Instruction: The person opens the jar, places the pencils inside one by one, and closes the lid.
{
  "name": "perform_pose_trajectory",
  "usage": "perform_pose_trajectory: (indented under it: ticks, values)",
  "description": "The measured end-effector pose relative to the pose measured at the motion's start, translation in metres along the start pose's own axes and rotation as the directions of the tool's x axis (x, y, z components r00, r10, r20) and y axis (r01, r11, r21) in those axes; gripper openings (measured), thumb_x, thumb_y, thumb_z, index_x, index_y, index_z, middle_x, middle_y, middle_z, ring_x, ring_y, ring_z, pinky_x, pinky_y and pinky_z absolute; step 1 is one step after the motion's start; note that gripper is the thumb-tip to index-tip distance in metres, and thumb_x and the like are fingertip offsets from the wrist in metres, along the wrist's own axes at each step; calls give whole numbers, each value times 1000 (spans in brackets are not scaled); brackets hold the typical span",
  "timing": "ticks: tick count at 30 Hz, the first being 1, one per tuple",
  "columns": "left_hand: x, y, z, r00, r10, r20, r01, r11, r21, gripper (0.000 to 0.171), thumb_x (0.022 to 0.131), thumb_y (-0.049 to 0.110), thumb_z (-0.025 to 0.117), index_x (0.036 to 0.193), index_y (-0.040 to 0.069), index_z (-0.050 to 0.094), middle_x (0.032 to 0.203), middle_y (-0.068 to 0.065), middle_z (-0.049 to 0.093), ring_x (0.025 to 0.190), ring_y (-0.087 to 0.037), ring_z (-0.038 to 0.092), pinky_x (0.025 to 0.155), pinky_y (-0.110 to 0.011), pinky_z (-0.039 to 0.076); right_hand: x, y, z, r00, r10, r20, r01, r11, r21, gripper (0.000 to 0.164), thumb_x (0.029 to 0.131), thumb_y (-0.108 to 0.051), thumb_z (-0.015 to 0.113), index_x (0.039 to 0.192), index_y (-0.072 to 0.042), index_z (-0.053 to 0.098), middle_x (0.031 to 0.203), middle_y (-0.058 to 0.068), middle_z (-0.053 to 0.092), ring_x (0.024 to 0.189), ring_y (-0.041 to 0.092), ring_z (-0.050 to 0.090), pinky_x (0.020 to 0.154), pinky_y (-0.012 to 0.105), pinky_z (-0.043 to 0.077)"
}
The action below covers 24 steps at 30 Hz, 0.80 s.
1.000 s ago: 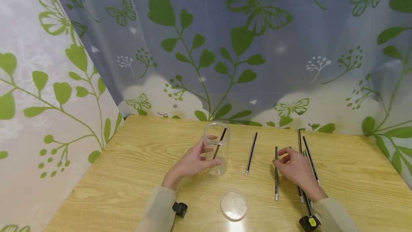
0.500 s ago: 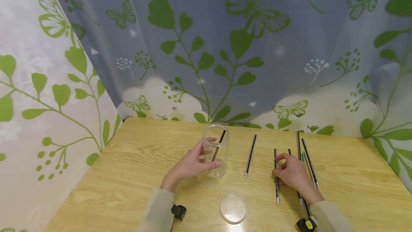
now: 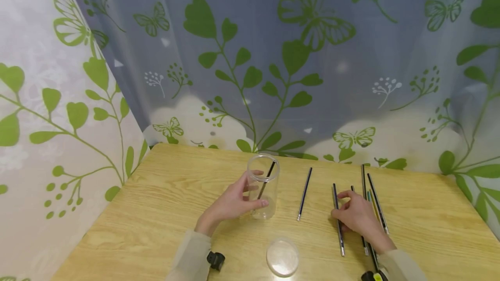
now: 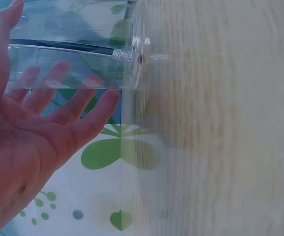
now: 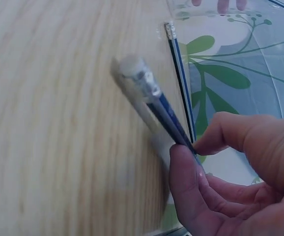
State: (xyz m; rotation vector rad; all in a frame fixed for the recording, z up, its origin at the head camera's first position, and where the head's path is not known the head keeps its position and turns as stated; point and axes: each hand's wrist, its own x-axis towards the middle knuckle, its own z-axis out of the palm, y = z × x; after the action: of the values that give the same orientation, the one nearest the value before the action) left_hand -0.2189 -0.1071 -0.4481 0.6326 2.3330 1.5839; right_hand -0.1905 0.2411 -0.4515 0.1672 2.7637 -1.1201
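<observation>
My left hand (image 3: 230, 202) holds an upright clear plastic jar (image 3: 270, 205), its thumb on the near side and its fingers round the back. Inside leans one dark pencil (image 3: 266, 181); the left wrist view shows its eraser end (image 4: 125, 55) near the jar's base. Over to the right, my right hand (image 3: 358, 215) pinches a dark pencil (image 3: 340, 233) between thumb and fingers. The right wrist view shows this pencil's white eraser (image 5: 133, 65) raised toward the camera. Between the jar and that hand lies another pencil (image 3: 304, 194).
A round clear lid (image 3: 282, 258) lies in front of the jar. Several more pencils (image 3: 377, 203) lie under and beyond the right hand, partly hidden by it. A patterned curtain (image 3: 242, 77) hangs along the back of the wooden table (image 3: 164, 194).
My right hand has closed on the pencil beside it; that pencil has turned a little, its eraser end swinging right. The left hand stays on the jar.
</observation>
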Motion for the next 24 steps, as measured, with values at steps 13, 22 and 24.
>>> perform_pose_trajectory:
  ticks: [13,22,24]
  values:
    - [-1,5,-1,1000,5,3,-5,1000,10,77,92,32,78,155,22,35,166,0,33,145,-41,45,114,-58,45,-3,-5,-11,1000,3,-2,-3,995,101,65,90,-15,67,147,3,41,92,11,63,61,21,66,56,35,59]
    - [-1,5,0,1000,0,2,0,1000,7,78,92,32,79,156,23,35,165,-1,35,145,-41,45,115,-58,45,-6,-12,-17,999,-21,-41,28,984,174,66,91,-13,67,149,0,39,93,11,60,70,25,65,59,36,64]
    - [-1,5,0,1000,-4,1,4,1000,7,77,92,32,79,155,23,35,165,0,34,145,-41,45,115,-58,45,-7,-14,-19,999,-23,-43,31,981,191,66,91,-12,66,150,0,38,93,11,60,70,25,65,60,37,64]
